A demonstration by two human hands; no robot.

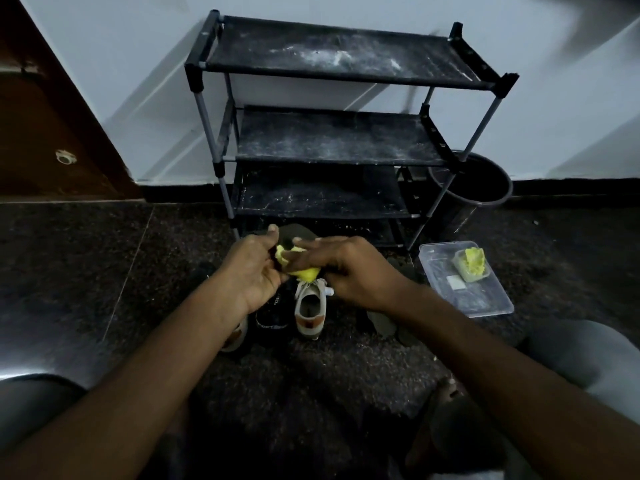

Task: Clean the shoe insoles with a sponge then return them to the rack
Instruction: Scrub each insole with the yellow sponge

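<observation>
My left hand (254, 271) grips a dark insole (294, 232); only its rounded end shows above my fingers. My right hand (349, 268) presses a yellow sponge (304, 271) against it, fingers flat over the sponge. Both hands hover above a white and tan sneaker (310, 311) on the floor. The black shoe rack (339, 140) stands right behind, its dusty shelves bare. Two more dark insoles (384, 322) lie on the floor under my right wrist.
A black shoe (272, 318) sits left of the sneaker, and another tan shoe (235, 337) peeks from under my left forearm. A clear plastic tray (485, 299) holding a small tub with yellow sponge (471, 263) lies at right. A dark bin (474, 181) stands beside the rack.
</observation>
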